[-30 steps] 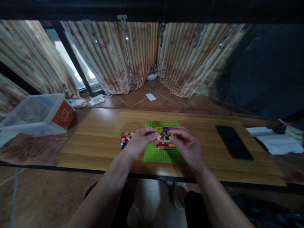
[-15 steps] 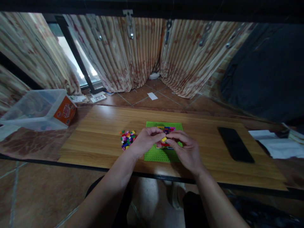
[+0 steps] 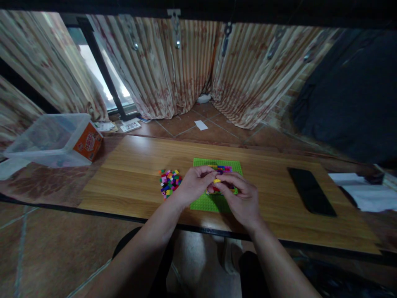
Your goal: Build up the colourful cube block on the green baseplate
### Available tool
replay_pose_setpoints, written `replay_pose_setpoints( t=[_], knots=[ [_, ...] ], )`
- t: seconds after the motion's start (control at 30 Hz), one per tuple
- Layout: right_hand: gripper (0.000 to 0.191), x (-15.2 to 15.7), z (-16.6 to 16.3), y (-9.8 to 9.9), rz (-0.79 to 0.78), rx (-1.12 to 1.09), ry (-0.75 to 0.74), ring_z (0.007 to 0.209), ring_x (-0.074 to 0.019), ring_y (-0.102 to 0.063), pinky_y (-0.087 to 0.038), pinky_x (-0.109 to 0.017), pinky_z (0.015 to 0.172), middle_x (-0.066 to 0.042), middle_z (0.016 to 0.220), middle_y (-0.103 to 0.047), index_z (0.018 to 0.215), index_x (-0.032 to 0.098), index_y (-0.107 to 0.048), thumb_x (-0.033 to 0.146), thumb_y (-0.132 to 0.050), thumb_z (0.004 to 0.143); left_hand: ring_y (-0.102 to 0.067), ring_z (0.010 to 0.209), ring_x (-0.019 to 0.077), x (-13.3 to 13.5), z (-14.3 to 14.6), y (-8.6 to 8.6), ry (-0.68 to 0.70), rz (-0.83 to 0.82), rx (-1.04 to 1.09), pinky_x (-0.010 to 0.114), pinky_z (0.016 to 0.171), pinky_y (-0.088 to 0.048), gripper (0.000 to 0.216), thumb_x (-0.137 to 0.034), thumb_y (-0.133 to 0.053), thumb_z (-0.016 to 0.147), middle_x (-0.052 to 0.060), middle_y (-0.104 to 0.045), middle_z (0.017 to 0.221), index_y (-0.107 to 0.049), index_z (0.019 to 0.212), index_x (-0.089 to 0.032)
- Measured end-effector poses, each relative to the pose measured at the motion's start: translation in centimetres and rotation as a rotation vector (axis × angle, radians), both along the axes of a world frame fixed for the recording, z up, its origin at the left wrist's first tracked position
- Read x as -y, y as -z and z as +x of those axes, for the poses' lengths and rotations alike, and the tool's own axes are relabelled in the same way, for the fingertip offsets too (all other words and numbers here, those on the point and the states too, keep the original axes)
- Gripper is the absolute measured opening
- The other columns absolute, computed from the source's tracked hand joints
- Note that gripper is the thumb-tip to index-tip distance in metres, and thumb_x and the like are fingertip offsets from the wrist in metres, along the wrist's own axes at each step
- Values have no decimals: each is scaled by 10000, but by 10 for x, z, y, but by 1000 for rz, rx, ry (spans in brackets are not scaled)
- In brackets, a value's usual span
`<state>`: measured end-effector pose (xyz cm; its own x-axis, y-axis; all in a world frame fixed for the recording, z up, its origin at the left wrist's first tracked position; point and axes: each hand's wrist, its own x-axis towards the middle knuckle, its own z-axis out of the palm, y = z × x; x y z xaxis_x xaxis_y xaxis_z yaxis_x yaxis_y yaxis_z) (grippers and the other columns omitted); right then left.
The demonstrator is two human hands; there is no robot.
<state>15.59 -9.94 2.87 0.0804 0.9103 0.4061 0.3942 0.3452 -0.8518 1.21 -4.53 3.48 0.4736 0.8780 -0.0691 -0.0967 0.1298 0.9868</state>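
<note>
Both of my hands meet over a green studded baseplate on the wooden table. A small yellow toy brick sits between their fingertips. My left hand pinches it from the left, and my right hand closes on it from the right. Beneath the fingers, rows of coloured bricks are fixed on the baseplate, partly hidden by my hands. Left of my left hand lies a loose heap of small mixed-colour bricks.
A black phone-like slab lies on the table at the right, with white papers beyond it. A clear plastic bin with an orange label stands at the left. Curtains hang behind.
The yellow brick has turned and less of it shows between my fingertips. My hands stay together over the baseplate. The whole view has shifted slightly.
</note>
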Motion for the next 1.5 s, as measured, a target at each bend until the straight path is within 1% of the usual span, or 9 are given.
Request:
replay_pose_setpoints(
  t=[0.17, 0.37, 0.5, 0.63, 0.8, 1.0, 1.07, 1.23, 1.5],
  knots=[
    [80, -1, 10, -2, -8, -16, 5, 819, -176, -644, -507, -315, 742, -6, 885, -704, 869, 298, -741, 304, -671, 830, -512, 511, 74, 0, 0, 1, 7, 28, -6, 213, 533, -414, 305, -430, -633, 802, -14, -585, 606, -603, 718, -139],
    [96, -5, 52, -1, -68, -67, 192, 801, -192, -645, -505, -335, 734, -18, 851, -717, 826, 269, -752, 343, -707, 784, -481, 493, 82, -6, -6, 8, -122, 147, -197, 217, 514, -372, 234, -323, -575, 826, -35, -539, 551, -581, 661, -158],
    [133, -2, 65, 6, -179, -60, 144, 783, -190, -639, -494, -332, 716, -22, 858, -723, 814, 261, -760, 373, -730, 751, -489, 504, 89, -8, -9, 11, -144, 163, -252, 218, 516, -369, 184, -273, -563, 813, -36, -543, 561, -586, 670, -160],
    [137, -3, 61, 13, -242, -38, 99, 762, -191, -642, -492, -331, 708, -23, 832, -730, 796, 253, -763, 372, -739, 733, -506, 515, 94, -8, -9, 14, -138, 180, -268, 221, 531, -385, 174, -280, -562, 811, -35, -555, 573, -596, 686, -163],
    [112, -10, 53, 18, -276, -83, 117, 734, -184, -654, -500, -329, 714, -18, 792, -737, 748, 244, -760, 340, -759, 690, -523, 555, 99, -10, -8, 19, -121, 214, -282, 218, 546, -404, 133, -248, -552, 795, -25, -585, 621, -614, 715, -162],
    [160, -15, 47, 17, -366, -280, 183, 681, -174, -635, -502, -330, 701, -16, 719, -733, 677, 234, -755, 327, -812, 560, -535, 580, 104, -9, -8, 17, -104, 224, -301, 212, 560, -420, 132, -231, -539, 794, -17, -590, 632, -627, 732, -155],
    [177, -15, 46, 16, -399, -366, 186, 634, -155, -606, -486, -306, 653, -7, 686, -721, 649, 233, -750, 315, -829, 513, -529, 577, 102, -8, -8, 15, -105, 224, -296, 210, 561, -421, 129, -219, -536, 791, -17, -587, 631, -628, 730, -152],
    [176, -15, 44, 17, -465, -518, 179, 541, -103, -513, -389, -240, 520, 12, 619, -676, 634, 231, -746, 287, -840, 495, -532, 593, 104, -7, -8, 13, -116, 234, -301, 210, 571, -427, 132, -205, -535, 790, -11, -589, 641, -635, 727, -148],
    [184, -17, 38, 20, -478, -639, 199, 558, -105, -516, -399, -249, 549, 14, 597, -653, 604, 212, -729, 258, -833, 458, -520, 575, 104, -6, -10, 11, -118, 235, -325, 217, 553, -411, 142, -232, -544, 794, -11, -582, 636, -638, 736, -143]
  ],
)
